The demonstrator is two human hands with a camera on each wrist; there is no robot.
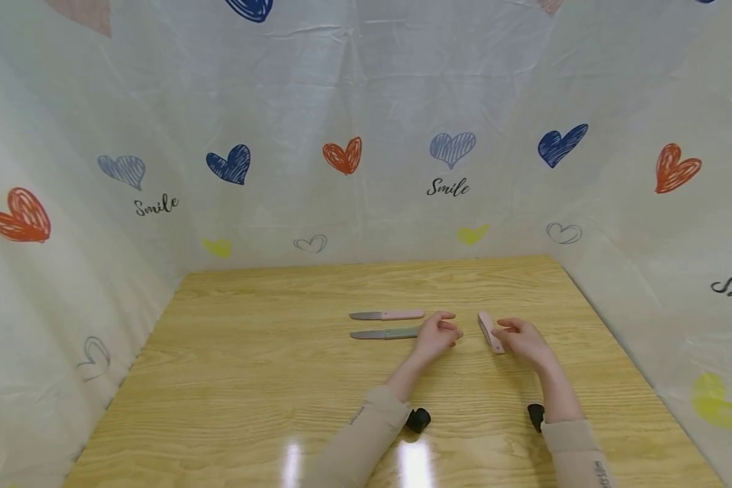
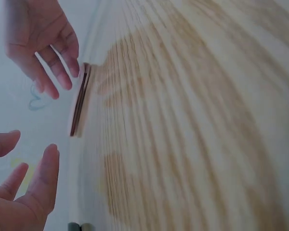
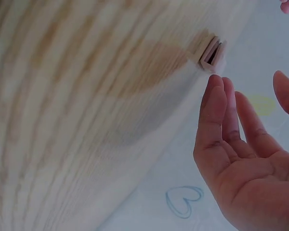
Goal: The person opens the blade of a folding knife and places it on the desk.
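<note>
A folded pink pocket knife (image 1: 490,332) lies on the table between my hands, its blade tucked into the handle. My right hand (image 1: 522,342) is just right of it, fingers loosely bent, holding nothing; whether a fingertip touches the knife I cannot tell. In the right wrist view, the folded knife (image 3: 212,53) lies just past the relaxed fingertips. Farther left, my left hand (image 1: 436,337) hovers with loose fingers over the handle end of an unfolded green-handled knife (image 1: 400,333), hiding that end. Behind it lies an unfolded pink-handled knife (image 1: 402,314), parallel, its blade also pointing left.
The wooden table (image 1: 250,379) extends to a pale curtain (image 1: 390,88) printed with hearts and lettering, which hangs behind and along both sides. A black wrist device (image 1: 419,420) is by the left sleeve, another (image 1: 535,416) by the right.
</note>
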